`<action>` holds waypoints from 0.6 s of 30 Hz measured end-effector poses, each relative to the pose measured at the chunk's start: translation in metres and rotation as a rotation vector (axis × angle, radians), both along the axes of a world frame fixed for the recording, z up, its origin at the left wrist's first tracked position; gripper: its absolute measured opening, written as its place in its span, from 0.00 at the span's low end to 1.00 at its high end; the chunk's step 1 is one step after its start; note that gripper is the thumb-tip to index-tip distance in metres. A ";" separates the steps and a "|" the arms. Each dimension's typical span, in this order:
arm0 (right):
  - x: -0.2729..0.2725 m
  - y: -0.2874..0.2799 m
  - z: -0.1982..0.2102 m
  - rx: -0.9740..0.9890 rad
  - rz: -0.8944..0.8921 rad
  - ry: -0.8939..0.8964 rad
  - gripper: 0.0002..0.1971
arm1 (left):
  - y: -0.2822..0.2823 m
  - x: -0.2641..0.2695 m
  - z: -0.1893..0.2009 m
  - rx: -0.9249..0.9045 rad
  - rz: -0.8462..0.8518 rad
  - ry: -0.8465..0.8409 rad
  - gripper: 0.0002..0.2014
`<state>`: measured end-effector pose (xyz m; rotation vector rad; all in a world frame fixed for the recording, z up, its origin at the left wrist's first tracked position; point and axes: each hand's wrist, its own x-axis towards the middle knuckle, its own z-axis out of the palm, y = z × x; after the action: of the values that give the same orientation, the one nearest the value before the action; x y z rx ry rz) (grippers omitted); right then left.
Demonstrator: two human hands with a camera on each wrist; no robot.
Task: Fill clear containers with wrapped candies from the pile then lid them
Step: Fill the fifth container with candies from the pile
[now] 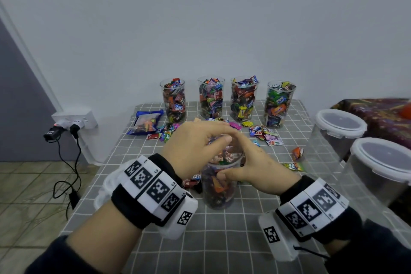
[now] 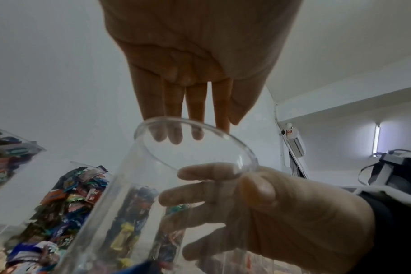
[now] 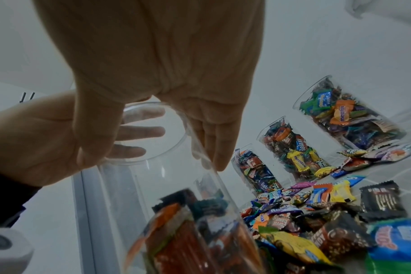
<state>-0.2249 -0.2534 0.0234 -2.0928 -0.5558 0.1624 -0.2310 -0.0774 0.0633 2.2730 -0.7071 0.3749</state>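
A tall clear container (image 1: 219, 193) partly filled with wrapped candies stands on the grey checked table (image 1: 222, 240). My right hand (image 1: 255, 167) grips its upper wall, thumb on the near side and fingers curled round the far side (image 2: 293, 213). My left hand (image 1: 195, 147) hovers over the mouth with straight fingers and an empty palm (image 2: 195, 55); its fingertips reach past the rim (image 2: 244, 153). In the right wrist view my right hand (image 3: 164, 55) presses the container (image 3: 176, 204), and my left hand (image 3: 35, 133) shows behind it. Loose candies (image 1: 264, 133) (image 3: 317, 213) lie beyond.
Several full clear containers (image 1: 211, 98) stand in a row at the back edge by the wall. A blue bag (image 1: 146, 122) lies back left. Two big lidded tubs (image 1: 340, 127) (image 1: 382, 162) stand at the right. A wall socket with cables (image 1: 75, 120) is on the left.
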 end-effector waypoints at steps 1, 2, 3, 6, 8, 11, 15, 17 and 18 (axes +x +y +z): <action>0.001 0.000 0.000 -0.012 -0.005 0.008 0.48 | 0.000 0.001 -0.001 -0.048 0.021 -0.008 0.15; 0.000 -0.001 0.001 -0.019 -0.013 0.018 0.50 | 0.001 0.002 -0.001 -0.099 0.050 -0.009 0.14; 0.000 -0.002 0.001 -0.024 -0.021 0.032 0.52 | 0.003 0.004 -0.003 -0.145 0.080 -0.008 0.14; 0.002 -0.006 -0.001 -0.076 -0.018 0.082 0.58 | 0.010 0.011 -0.008 -0.202 0.173 0.023 0.14; 0.007 -0.009 -0.004 -0.107 0.002 0.104 0.60 | 0.016 0.018 -0.014 -0.227 0.230 0.080 0.13; 0.013 -0.014 -0.012 -0.139 0.055 0.116 0.56 | 0.021 0.025 -0.022 -0.270 0.298 0.181 0.12; 0.023 -0.019 -0.018 -0.298 0.078 0.100 0.44 | 0.025 0.034 -0.036 -0.129 0.412 0.336 0.21; 0.036 -0.023 -0.025 -0.424 0.015 0.083 0.47 | 0.025 0.044 -0.048 -0.001 0.453 0.414 0.25; 0.042 -0.025 -0.026 -0.488 -0.017 0.082 0.49 | 0.026 0.048 -0.053 0.049 0.466 0.458 0.27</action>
<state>-0.1826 -0.2780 -0.0029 -2.5476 -0.4817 0.4063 -0.1834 -0.0517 0.0105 2.4345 0.0500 0.0385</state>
